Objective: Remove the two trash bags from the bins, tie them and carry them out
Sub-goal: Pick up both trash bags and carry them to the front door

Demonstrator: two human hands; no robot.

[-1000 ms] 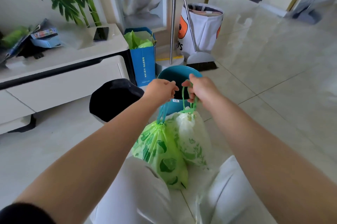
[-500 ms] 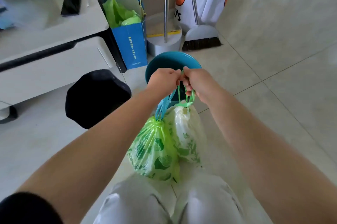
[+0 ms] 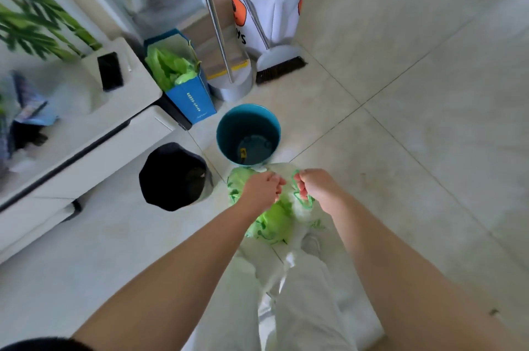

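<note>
We see a teal bin [image 3: 248,133] and a black bin [image 3: 173,176] on pale beige floor tiles [image 3: 429,93]. The two trash bags [image 3: 272,222] are light green with darker green leaf prints. A blue paper bag [image 3: 191,99] holds bright green plastic. The white hamper [image 3: 269,4] bears orange patches and black lettering.

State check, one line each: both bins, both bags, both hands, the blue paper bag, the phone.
teal bin: upright, unlined, bag out
black bin: upright, bag out, interior too dark to read
green trash bag: out, hanging from left hand
white trash bag: out, hanging from right hand by green drawstring
left hand: closed on green bag's top
right hand: closed on drawstring
blue paper bag: upright, stuffed with green bags
phone: flat on cabinet, screen dark
</note>
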